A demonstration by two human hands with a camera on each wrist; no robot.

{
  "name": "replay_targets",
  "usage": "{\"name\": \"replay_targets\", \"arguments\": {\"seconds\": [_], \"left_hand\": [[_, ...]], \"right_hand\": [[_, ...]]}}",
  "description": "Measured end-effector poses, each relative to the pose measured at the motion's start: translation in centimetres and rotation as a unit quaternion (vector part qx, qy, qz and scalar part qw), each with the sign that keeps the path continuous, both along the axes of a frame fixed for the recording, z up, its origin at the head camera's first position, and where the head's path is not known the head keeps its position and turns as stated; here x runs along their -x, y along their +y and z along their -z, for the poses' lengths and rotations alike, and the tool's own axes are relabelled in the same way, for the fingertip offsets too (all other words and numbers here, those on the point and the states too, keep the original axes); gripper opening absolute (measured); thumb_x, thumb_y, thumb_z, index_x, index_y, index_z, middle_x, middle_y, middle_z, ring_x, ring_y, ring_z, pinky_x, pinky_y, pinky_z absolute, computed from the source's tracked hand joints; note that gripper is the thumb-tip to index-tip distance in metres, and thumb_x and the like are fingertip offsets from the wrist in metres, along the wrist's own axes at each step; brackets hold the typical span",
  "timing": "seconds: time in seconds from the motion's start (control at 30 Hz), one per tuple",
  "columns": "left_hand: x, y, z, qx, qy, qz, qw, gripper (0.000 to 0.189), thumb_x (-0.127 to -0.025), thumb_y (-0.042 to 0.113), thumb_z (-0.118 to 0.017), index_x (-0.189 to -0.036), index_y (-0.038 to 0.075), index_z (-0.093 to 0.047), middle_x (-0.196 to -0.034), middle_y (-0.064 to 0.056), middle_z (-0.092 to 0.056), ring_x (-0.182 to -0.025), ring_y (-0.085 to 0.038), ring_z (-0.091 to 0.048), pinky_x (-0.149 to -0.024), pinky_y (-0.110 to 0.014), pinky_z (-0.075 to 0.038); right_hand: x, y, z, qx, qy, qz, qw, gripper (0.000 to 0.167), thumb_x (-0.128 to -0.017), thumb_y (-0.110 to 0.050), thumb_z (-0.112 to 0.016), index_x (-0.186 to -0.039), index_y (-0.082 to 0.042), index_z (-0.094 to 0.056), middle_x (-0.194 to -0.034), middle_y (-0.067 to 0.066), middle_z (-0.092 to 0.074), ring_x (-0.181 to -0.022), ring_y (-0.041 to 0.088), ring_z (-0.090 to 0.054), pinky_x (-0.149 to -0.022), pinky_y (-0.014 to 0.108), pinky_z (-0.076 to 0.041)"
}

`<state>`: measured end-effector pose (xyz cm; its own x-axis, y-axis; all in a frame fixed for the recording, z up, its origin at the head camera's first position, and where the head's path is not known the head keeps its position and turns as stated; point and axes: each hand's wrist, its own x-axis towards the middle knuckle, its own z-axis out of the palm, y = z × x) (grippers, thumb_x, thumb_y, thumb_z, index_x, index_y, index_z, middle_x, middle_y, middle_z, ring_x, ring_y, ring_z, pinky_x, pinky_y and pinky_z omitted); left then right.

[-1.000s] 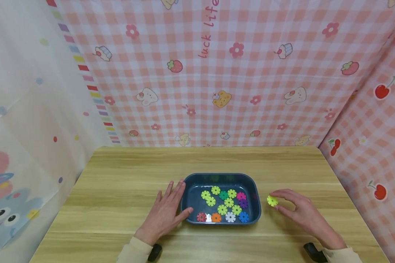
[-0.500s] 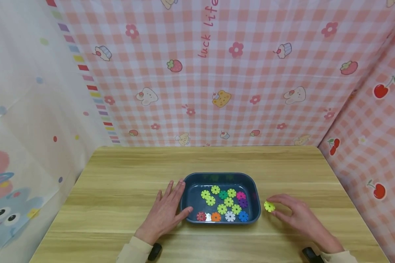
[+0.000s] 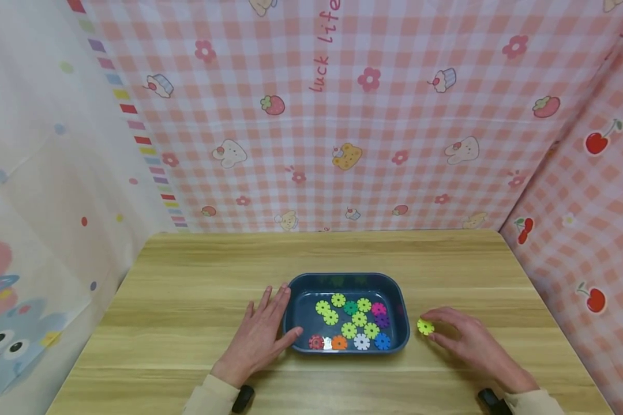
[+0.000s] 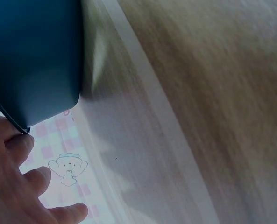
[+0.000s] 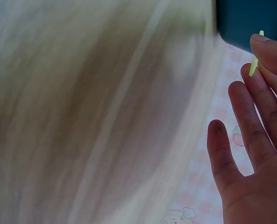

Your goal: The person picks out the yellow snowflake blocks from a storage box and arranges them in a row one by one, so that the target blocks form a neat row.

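A dark blue tray (image 3: 311, 350) lies on the table with several small notched plastic discs in it, mostly yellow-green. Single discs in green (image 3: 350, 308), orange (image 3: 339, 343), white (image 3: 361, 342) and blue (image 3: 382, 341) are among them. My left hand (image 3: 256, 334) rests against the tray's left side, fingers extended and thumb at the rim. To the right of the tray, my right hand (image 3: 467, 340) pinches one yellow-green disc (image 3: 425, 327) between thumb and fingertip. The right wrist view shows this disc (image 5: 256, 58) edge-on, with the other fingers spread.
The wooden table (image 3: 213, 271) extends around the tray on every side. Behind it hangs a pink checked cloth (image 3: 291, 132), with a white cloth (image 3: 72, 144) at the left and another checked cloth (image 3: 592, 230) at the right.
My right hand, still pinching the yellow-green disc, has come slightly nearer the tray and lower in view, then stayed nearly still. The left hand and tray have kept their places.
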<state>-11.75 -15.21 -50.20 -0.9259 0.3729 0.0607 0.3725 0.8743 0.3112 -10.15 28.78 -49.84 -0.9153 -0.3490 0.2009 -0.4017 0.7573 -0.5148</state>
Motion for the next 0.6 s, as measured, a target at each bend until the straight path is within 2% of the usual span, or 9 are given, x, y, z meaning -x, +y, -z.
{"name": "replay_targets", "arguments": {"seconds": [0.43, 0.6], "left_hand": [[0.1, 0.0, 0.0, 0.001, -0.006, -0.003, 1.0000, 0.084, -0.102, 0.060, -0.052, -0.164, 0.008, -0.029, -0.170, -0.010, -0.026, -0.157, -0.036, -0.016, -0.119, -0.069, -0.023], [0.1, 0.0, 0.0, 0.003, -0.001, -0.001, 1.0000, 0.085, -0.102, 0.061, -0.052, -0.164, 0.007, -0.029, -0.170, -0.010, -0.026, -0.157, -0.037, -0.017, -0.119, -0.069, -0.023]], "right_hand": [[1.4, 0.3, 1.1, -0.004, -0.068, -0.015, 0.9976, 0.033, -0.089, -0.008, -0.081, -0.118, -0.022, -0.075, -0.116, -0.011, -0.072, -0.111, 0.013, -0.066, -0.096, 0.041, -0.057], [1.8, 0.4, 1.2, -0.004, -0.088, -0.022, 0.9959, 0.030, -0.091, -0.010, -0.079, -0.118, -0.022, -0.075, -0.117, -0.008, -0.071, -0.111, 0.016, -0.065, -0.096, 0.041, -0.056]]}}
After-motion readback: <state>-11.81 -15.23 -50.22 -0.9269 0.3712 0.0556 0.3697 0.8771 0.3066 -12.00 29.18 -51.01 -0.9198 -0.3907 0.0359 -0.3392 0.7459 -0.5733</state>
